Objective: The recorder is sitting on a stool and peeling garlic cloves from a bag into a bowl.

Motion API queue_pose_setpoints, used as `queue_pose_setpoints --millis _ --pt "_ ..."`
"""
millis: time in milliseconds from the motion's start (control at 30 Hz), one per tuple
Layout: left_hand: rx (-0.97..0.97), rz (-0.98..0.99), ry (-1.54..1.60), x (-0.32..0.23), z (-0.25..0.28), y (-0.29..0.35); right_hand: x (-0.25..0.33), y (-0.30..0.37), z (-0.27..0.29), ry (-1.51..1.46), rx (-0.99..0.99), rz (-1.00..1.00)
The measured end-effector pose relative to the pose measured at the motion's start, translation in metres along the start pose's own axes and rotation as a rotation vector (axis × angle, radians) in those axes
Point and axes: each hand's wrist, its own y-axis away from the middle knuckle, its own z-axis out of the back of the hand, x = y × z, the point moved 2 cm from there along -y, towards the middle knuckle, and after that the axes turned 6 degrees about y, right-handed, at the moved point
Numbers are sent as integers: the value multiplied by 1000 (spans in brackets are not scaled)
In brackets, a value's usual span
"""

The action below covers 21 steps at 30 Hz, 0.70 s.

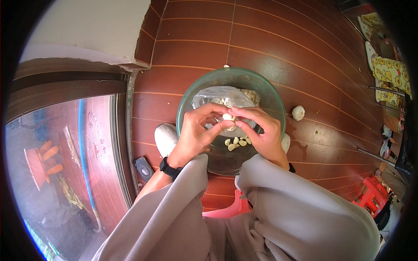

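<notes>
Between the fingertips of both hands is a piece of garlic (228, 117), partly hidden by the fingers. My left hand (197, 126) pinches it from the left, and my right hand (264, 130) grips it from the right with thumb and fingers. Both hands are over a round greenish glass table top or wide basin (202, 78). Just below them lie several peeled garlic cloves (235, 143). Behind the fingers rests a clear plastic bag (217, 92) with pale contents, garlic-like pieces showing at its right side.
A whole garlic bulb (298, 113) lies on the red-brown tiled floor (322, 82) to the right. A grey device (143, 168) sits by the sliding door frame at left. Under me is a pink stool (237, 206); a red plastic stool (373, 195) stands far right.
</notes>
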Motion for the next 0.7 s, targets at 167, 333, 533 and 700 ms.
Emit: queue_pose_setpoints --millis 167,333,533,700 --pt "55 52 186 9 5 4 -1 1 1 -70 15 34" --pt "99 50 253 12 5 5 -5 4 -1 -189 38 -13" --pt "73 69 289 11 1 4 -8 6 -4 -237 14 -26" --pt "35 32 273 11 -4 2 -10 11 -10 -363 -69 -84"
